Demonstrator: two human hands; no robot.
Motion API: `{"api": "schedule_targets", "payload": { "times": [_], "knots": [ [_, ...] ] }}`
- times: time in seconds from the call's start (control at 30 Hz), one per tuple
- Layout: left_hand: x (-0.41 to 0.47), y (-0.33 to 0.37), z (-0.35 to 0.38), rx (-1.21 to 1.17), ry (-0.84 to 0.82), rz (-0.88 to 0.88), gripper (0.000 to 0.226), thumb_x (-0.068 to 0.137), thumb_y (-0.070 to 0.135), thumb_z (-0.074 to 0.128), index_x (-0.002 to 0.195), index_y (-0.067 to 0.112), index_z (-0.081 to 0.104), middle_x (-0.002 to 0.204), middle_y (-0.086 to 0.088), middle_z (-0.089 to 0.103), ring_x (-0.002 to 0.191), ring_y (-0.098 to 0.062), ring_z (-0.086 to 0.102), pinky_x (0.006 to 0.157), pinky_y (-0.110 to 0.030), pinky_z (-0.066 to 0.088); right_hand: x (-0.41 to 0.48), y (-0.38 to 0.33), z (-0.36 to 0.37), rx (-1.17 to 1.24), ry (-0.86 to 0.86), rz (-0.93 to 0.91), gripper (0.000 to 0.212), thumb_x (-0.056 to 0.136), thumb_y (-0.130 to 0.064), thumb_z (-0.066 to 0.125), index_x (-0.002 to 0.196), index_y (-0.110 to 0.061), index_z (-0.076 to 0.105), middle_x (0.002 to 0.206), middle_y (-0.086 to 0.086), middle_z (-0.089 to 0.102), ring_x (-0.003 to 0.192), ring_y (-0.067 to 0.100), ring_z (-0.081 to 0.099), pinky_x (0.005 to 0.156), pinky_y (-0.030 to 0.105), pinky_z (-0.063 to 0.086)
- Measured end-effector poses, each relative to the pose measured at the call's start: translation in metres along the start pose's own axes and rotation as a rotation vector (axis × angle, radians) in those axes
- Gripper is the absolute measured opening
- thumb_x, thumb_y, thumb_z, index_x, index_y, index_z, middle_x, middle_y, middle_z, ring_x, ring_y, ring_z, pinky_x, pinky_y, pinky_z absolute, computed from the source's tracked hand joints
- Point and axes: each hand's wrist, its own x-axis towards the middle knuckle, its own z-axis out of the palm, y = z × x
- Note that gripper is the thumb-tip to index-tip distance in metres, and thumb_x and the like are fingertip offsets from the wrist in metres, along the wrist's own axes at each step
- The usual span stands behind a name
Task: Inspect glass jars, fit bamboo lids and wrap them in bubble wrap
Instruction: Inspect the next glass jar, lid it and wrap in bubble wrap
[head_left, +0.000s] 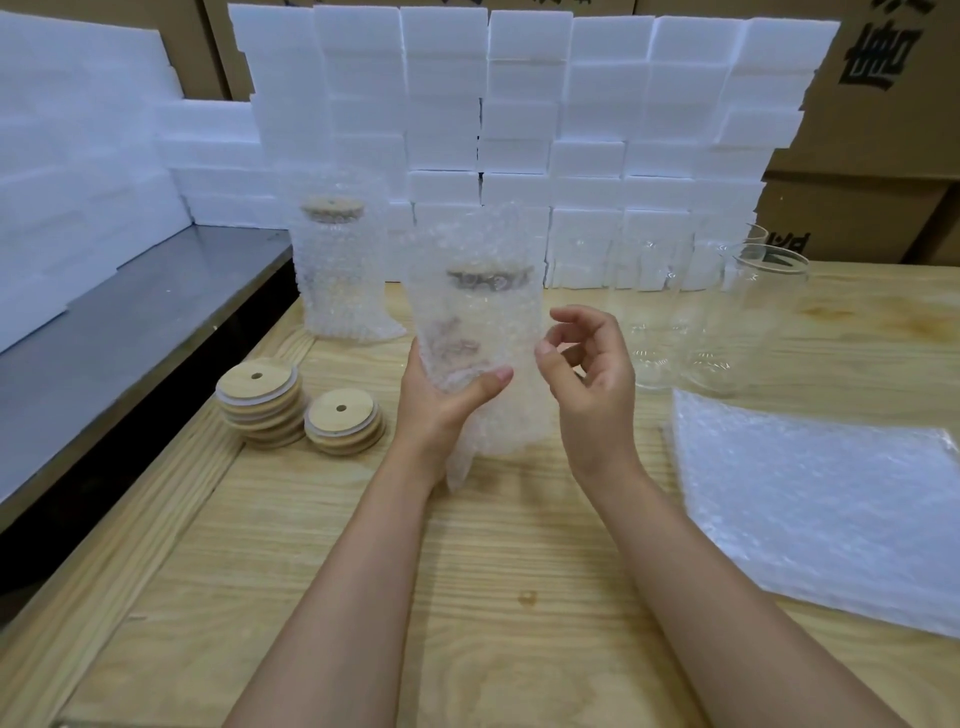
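Pine surface (519, 571) carries the whole station. White foam blocks (519, 104) are stacked as a wall along its far edge, probably packing stock kept within reach. Flat bubble sheets (810, 509) lie piled at the right, on the side of the free hand.

Jar (472, 322), centre, is held upright above the surface. It is sleeved in wrap, and its bamboo lid (488, 275) shows through, so inspection and lidding look done for this one. Loose wrap hangs below the base; closing that end appears to be the step in hand.

Second wrapped jar (337, 270) stands at back left, set apart as finished. Bare jars (763, 322) wait at back right, near the sheets. Two lid stacks (260, 402) sit at the left.

Left hand (441, 400) is clamped on the jar's lower half, thumb across the front, taking the weight. Right hand (587, 374) is just beside the wrap, fingers loosely curled, nothing visibly held.
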Motion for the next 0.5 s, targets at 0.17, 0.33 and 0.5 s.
{"api": "schedule_targets", "payload": {
  "times": [0.17,0.33,0.5],
  "knots": [
    [0.001,-0.002,-0.005,-0.104,-0.058,-0.042,0.073,0.067,0.004,0.068,0.135,-0.007,0.042,0.128,-0.036,0.052,0.116,-0.047,0.056,0.099,-0.065,0.041,-0.003,0.021,-0.013,-0.113,-0.379,0.23,0.097,0.07,-0.024,0.08,0.145,-0.035,0.021,0.139,-0.003,0.041,0.123,0.008,0.049,0.097,0.026,0.047],
    [-0.001,-0.001,-0.012,-0.051,-0.134,-0.041,0.085,0.055,0.014,0.075,0.132,-0.006,0.047,0.126,-0.03,0.057,0.117,-0.041,0.057,0.1,-0.055,0.045,-0.004,0.035,-0.01,-0.076,-0.443,0.249,0.09,0.067,-0.011,0.085,0.138,-0.025,0.03,0.126,-0.007,0.058,0.115,0.005,0.06,0.088,0.02,0.051],
    [-0.007,-0.007,-0.005,0.051,-0.041,0.095,0.075,0.068,0.006,0.063,0.137,-0.003,0.037,0.128,-0.016,0.056,0.113,-0.014,0.06,0.089,-0.021,0.049,-0.005,0.043,0.005,-0.104,-0.27,0.206,0.089,0.066,-0.014,0.087,0.134,-0.021,0.029,0.127,-0.004,0.057,0.116,0.008,0.059,0.095,0.029,0.051]
  ]
}}
